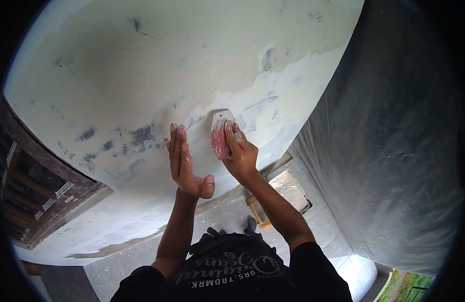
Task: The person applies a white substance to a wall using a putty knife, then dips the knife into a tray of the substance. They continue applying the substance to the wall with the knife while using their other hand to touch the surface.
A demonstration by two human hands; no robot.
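In the head view, my right hand (242, 155) grips a red and white hand tool (221, 137), smeared with pale paste, its whitish end against the wall (127, 90). The wall is pale and patchy, with dark grey marks around and left of the hands. To the left of the tool, my left hand (184, 166) is raised near the wall with fingers stretched upward and thumb out. White residue coats its fingertips, and it holds nothing. Whether its fingers touch the wall is unclear.
A dark wooden window frame (46, 186) with bars is at the left. Plastic sheeting (388, 141) hangs at the right. Below stand a wooden stool (258, 214) and a paste-covered board or tray (287, 189) beside my right forearm. Grey sheeting covers the floor.
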